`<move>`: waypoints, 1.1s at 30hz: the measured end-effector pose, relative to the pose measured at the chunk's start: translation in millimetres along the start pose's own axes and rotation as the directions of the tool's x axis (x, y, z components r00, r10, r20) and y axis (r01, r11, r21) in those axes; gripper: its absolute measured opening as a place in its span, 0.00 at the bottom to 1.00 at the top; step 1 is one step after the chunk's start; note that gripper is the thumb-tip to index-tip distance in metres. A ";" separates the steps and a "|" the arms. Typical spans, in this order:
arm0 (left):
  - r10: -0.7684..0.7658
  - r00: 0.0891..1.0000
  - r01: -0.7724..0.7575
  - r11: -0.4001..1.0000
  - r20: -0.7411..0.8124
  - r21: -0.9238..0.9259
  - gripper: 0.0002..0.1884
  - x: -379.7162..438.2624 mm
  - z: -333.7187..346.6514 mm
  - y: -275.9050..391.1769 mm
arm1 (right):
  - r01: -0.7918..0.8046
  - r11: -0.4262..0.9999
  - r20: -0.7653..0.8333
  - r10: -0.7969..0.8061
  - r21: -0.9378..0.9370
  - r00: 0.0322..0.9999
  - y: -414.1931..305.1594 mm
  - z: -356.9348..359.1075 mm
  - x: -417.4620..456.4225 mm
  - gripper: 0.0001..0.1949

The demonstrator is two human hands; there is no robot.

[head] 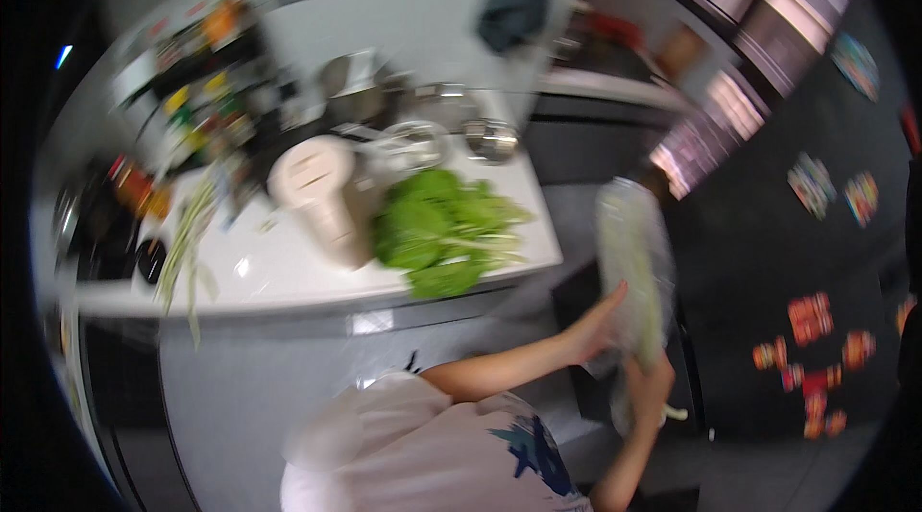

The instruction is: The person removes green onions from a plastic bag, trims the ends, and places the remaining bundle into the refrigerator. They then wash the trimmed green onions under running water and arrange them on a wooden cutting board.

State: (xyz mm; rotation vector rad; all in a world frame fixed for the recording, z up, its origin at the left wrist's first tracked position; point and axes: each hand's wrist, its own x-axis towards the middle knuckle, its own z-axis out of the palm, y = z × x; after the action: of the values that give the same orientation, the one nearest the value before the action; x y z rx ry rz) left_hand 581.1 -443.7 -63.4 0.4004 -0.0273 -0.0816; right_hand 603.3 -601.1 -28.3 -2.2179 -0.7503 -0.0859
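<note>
Out to the right of the counter, both hands hold a clear plastic bag (634,252) containing long, pale green vegetables, whose kind is too blurred to tell. My left hand (603,330) grips the bag's side around its lower middle. My right hand (650,379) is closed around its lower end, and a pale stem end (676,412) shows beside that hand. The bag stretches away from me, with its far end near the dark cabinets. Leafy greens (439,231) lie piled on the white counter (281,289), to the left of the bag.
A cream plastic pitcher (317,188), a metal bowl (490,139) and a strainer (414,144) stand behind the greens. Thin green stalks (189,238) overhang the counter's front edge at left, near bottles (223,105). A dark surface with magnets (810,317) rises at right.
</note>
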 end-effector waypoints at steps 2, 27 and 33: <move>0.300 0.914 -0.227 0.936 -0.272 0.270 0.31 35.8 8.7 -17.4 | 0.025 0.919 -0.088 -0.064 -0.394 0.994 16.6 16.4 23.3 0.14; 0.703 0.710 -0.702 0.702 0.041 0.119 0.19 147.4 9.2 50.8 | 0.177 -0.150 0.092 0.949 0.973 0.301 413.6 -14.4 39.9 0.10; 0.666 0.735 -0.637 0.743 0.130 -0.205 0.22 166.9 11.7 87.2 | 0.185 -0.111 0.057 0.960 0.977 0.274 379.2 16.1 -50.9 0.03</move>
State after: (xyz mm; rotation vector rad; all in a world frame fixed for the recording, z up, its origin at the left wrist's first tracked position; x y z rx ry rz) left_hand 753.4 -382.3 -16.8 0.2121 -0.3583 0.5832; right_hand 763.8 -813.3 -303.8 -0.5874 0.7410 -0.1494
